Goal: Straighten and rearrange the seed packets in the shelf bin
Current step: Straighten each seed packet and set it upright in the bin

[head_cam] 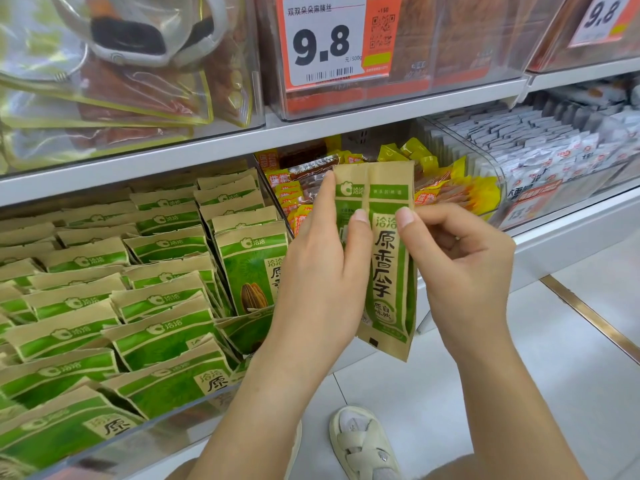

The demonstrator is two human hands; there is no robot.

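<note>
**Seed packets held clear of a crowded shelf bin**

A clear plastic shelf bin [194, 407] holds rows of brown-paper, green-printed seed packets [162, 303], most leaning backward. The neighbouring clear bin [498, 188] contains yellow and orange snack sachets [446, 188]. In front of the shelf, the left hand [322, 265] grips upright held packets [388, 258] from the left, while the right hand [460, 261] pinches their right edge with thumb and curled fingers.

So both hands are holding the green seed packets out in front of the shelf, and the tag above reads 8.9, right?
Not quite: the head view shows the tag reads 9.8, not 8.9. The rest holds: the left hand and right hand hold the green seed packets out in front of the shelf.
</note>
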